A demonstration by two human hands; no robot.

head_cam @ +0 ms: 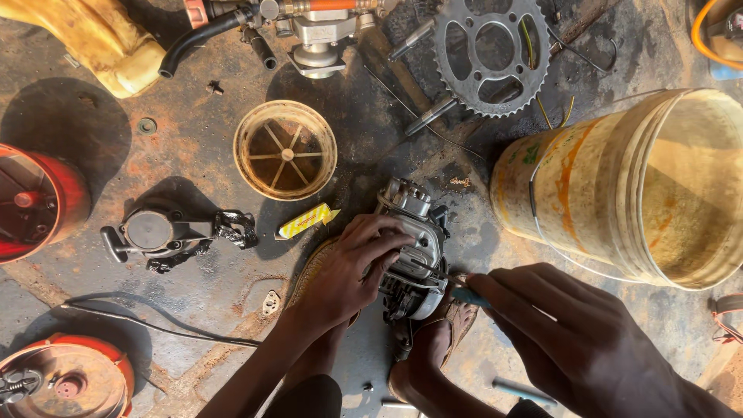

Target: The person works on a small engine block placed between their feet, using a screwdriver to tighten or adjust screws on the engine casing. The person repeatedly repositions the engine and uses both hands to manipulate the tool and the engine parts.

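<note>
Small engine block (pixel 414 248) sat on dirty concrete floor (pixel 201 286), roughly mid-floor toward near edge, propped against sandalled feet (pixel 457 317). Left hand (pixel 344 271) clamped over its top, fingers wrapped tight. Right hand (pixel 573 329) closed round teal-handled screwdriver (pixel 464 294), tip pressed against block's side. Big yellowed bucket (pixel 619 186) lying just beside, at right edge. Sprocket (pixel 491 54) seen at far edge, round cream filter cup (pixel 285 149) far-left of block.
</note>
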